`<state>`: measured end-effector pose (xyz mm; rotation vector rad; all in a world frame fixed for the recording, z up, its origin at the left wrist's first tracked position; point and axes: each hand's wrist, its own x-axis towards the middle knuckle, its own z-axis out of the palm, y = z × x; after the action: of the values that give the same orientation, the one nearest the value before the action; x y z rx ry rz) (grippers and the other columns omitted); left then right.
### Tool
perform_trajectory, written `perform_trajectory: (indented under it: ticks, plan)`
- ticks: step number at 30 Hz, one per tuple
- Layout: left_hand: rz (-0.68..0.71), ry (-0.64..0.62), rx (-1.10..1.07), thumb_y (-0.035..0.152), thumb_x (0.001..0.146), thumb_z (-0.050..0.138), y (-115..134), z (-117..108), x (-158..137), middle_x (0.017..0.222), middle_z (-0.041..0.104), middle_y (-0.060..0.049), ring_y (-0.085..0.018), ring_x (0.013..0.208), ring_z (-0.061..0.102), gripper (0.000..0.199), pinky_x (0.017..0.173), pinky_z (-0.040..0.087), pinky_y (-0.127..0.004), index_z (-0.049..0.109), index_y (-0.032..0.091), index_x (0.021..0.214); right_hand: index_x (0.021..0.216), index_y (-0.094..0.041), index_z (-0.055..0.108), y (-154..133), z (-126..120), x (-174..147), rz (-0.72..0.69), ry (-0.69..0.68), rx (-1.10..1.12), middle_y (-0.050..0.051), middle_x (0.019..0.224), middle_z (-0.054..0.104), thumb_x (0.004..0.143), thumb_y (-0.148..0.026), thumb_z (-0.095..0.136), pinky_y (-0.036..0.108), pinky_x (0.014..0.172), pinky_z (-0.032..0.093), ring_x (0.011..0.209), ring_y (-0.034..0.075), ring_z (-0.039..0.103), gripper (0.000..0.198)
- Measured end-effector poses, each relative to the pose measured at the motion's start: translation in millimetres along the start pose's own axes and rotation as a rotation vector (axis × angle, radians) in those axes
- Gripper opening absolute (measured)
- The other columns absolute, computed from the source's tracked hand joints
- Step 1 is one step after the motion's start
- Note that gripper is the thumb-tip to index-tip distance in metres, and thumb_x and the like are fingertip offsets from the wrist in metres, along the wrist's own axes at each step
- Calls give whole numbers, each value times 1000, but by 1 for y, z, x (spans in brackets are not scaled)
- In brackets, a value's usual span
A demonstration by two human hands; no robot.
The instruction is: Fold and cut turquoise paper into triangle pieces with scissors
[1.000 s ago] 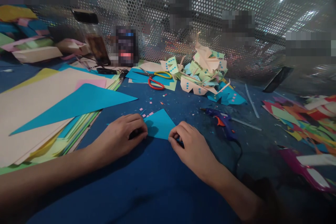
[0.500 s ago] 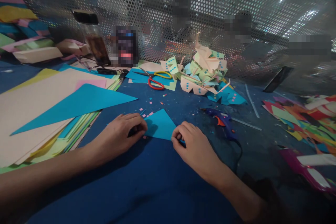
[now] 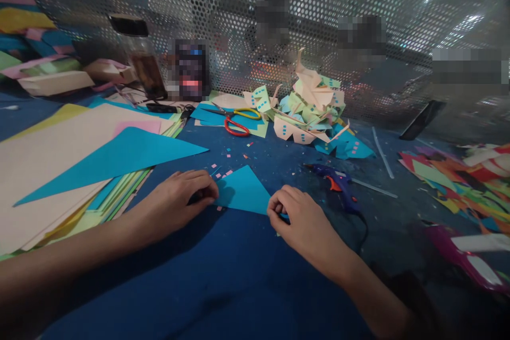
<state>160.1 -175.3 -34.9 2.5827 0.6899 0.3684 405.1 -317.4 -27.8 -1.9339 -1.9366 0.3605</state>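
Note:
A folded triangle of blue paper point(image 3: 246, 191) lies on the dark blue tabletop point(image 3: 223, 276), its peak pointing away from me. My left hand point(image 3: 190, 194) pinches its left corner, fingers curled and closed. At the right corner, my right hand point(image 3: 292, 212) is closed too, with the paper's tip showing under the fingers. Both hands rest low, near the table surface. Small pink paper squares point(image 3: 223, 174) lie scattered just behind the triangle.
Left of me is a stack of coloured sheets point(image 3: 59, 154) with a larger blue triangle point(image 3: 119, 164) on top. Scissors point(image 3: 237, 125), a heap of folded paper shapes point(image 3: 311, 106), a glue gun point(image 3: 337, 183), paper scraps point(image 3: 462, 180), a bottle point(image 3: 145, 64) and a magenta tool point(image 3: 466, 255) surround the workspace.
My left hand has slid slightly left and my right hand slightly right along the blue paper's lower edge, showing more of it between them.

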Motion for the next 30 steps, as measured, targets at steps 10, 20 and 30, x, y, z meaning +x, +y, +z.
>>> perform_trajectory:
  ticks: [10,20,30]
  plan:
    - [-34,-25,-29,20,92,53,-6,-6,-1,88,67,1,-14,76,60,14,69,46,-27,67,21,88,80,-22,61,13,-6,-2,-6,-41,-43,0,85,63,89,-13,59,32,72,39,80,16,57,13]
    - [-74,-31,-65,27,90,57,-14,-9,-2,87,69,-1,-15,75,63,12,67,47,-26,68,22,87,80,-23,61,14,-19,-4,32,-106,-69,-2,84,63,91,-14,59,32,71,40,79,15,59,14]
    - [-112,-64,-31,27,85,58,-18,-21,0,81,72,0,-17,70,64,11,60,46,-25,69,24,84,79,-22,63,20,-27,-4,48,-162,-90,0,83,65,91,-14,60,32,68,40,76,16,59,15]
